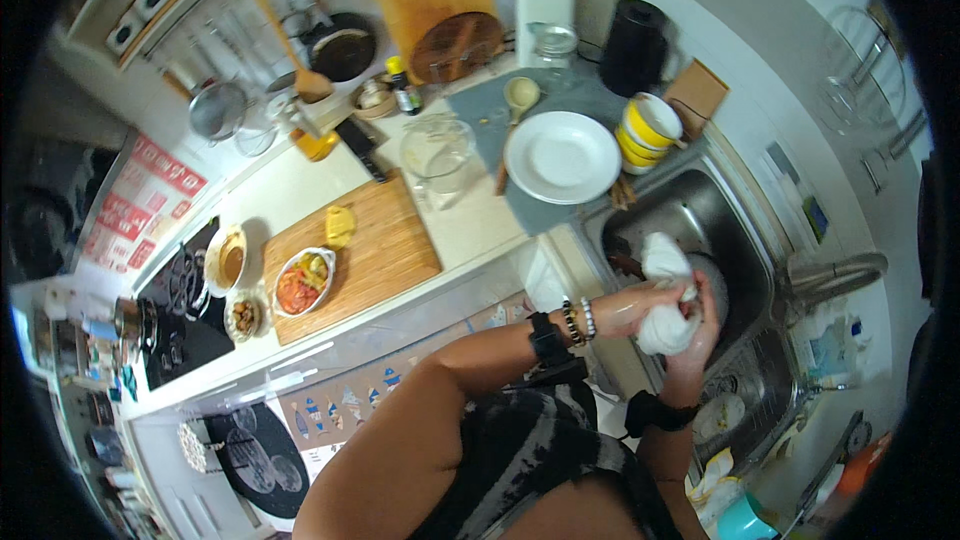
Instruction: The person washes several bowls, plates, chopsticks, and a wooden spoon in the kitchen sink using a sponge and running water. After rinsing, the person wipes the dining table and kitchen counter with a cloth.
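A white cloth (666, 331), bunched and twisted, is gripped between both of my hands above the metal sink basin (731, 199). My left hand (637, 307) closes around its middle, with a beaded bracelet on that wrist. On the other side my right hand (699, 330) presses against the cloth, its palm partly turned up and its skin wet-looking. One end of the cloth sticks out past the fingers toward the back of the basin. Under the hands a round grey item (712, 285) lies in the basin, mostly hidden by them.
A curved faucet (840, 277) reaches over the sink from the right. Left of the basin are a white plate (562, 157), stacked yellow bowls (646, 136) and a ladle (521, 96). Farther left, a cutting board (390, 232) bears a dish of chopped food (304, 283), near a cleaver (360, 148).
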Tool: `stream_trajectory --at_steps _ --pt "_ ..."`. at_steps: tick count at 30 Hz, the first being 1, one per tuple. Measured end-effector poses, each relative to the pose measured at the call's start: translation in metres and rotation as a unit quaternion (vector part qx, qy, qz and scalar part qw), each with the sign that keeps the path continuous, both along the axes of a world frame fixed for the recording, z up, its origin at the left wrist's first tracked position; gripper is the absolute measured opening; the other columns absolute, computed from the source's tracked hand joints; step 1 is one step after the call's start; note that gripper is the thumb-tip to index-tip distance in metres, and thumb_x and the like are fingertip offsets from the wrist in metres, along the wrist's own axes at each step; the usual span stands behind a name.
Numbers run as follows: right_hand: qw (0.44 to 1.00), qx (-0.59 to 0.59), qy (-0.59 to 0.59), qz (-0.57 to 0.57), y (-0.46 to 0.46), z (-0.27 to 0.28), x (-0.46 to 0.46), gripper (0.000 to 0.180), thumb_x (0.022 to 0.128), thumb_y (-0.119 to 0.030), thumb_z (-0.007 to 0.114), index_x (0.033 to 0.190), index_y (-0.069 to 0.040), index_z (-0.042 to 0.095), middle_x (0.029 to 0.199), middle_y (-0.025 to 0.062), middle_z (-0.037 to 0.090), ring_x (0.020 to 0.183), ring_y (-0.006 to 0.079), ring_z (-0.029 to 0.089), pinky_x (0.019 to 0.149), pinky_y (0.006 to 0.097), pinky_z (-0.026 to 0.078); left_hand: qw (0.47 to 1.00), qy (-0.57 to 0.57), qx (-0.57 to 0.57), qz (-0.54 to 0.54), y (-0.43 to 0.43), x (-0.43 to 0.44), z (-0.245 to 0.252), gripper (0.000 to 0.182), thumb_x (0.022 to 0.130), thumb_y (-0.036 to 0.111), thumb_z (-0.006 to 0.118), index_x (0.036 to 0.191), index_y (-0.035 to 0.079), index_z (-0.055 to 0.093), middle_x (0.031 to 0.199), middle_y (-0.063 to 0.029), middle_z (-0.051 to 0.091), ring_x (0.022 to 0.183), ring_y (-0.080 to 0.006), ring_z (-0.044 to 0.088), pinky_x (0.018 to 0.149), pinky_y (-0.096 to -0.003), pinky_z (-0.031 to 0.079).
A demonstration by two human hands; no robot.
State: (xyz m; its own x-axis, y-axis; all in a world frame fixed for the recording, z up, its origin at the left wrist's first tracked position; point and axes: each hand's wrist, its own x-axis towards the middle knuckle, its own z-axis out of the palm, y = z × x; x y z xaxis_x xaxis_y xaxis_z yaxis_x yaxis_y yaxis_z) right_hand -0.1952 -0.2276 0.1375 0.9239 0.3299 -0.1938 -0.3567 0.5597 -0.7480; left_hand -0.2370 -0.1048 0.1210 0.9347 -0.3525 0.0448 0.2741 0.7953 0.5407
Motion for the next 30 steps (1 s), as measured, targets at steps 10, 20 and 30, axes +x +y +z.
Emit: stream_trajectory --at_steps 10,20,30 --pt "0.882 0.144 0.068 0.443 0.204 0.011 -0.219 0.046 0.092 -0.035 0.038 0.12 -0.001 0.05 0.124 0.014 0.052 0.115 0.0262 0.049 0.1 0.0405 0.036 0.917 -0.038 0.199 0.344 0.173 -0.275 0.004 0.064 0.09 0.036 0.053 0.139 0.005 0.025 0.133 -0.0105 0.044 0.122 -0.0192 0.043 0.102 -0.034 0.036" --pt "0.635 0.075 -0.166 0.751 0.337 0.005 -0.43 0.051 0.079 -0.008 0.066 0.124 -0.002 0.043 0.114 0.0077 0.053 0.108 0.0172 0.05 0.095 0.0326 0.038 0.507 0.043 0.517 0.688 0.229 -0.564 0.04 0.049 0.089 0.023 0.047 0.132 0.002 0.039 0.138 -0.0147 0.036 0.13 -0.0272 0.029 0.106 -0.037 0.024" --pt "0.261 0.09 -0.221 0.936 0.362 -0.031 -0.687 0.029 0.092 -0.012 0.05 0.118 0.001 0.051 0.106 0.004 0.057 0.094 0.0092 0.051 0.082 0.0245 0.042 0.134 0.46 0.304 0.823 0.091 -0.771 0.018 0.029 0.091 0.021 0.051 0.112 0.002 0.057 0.101 -0.011 0.063 0.096 -0.023 0.06 0.081 -0.0301 0.046"
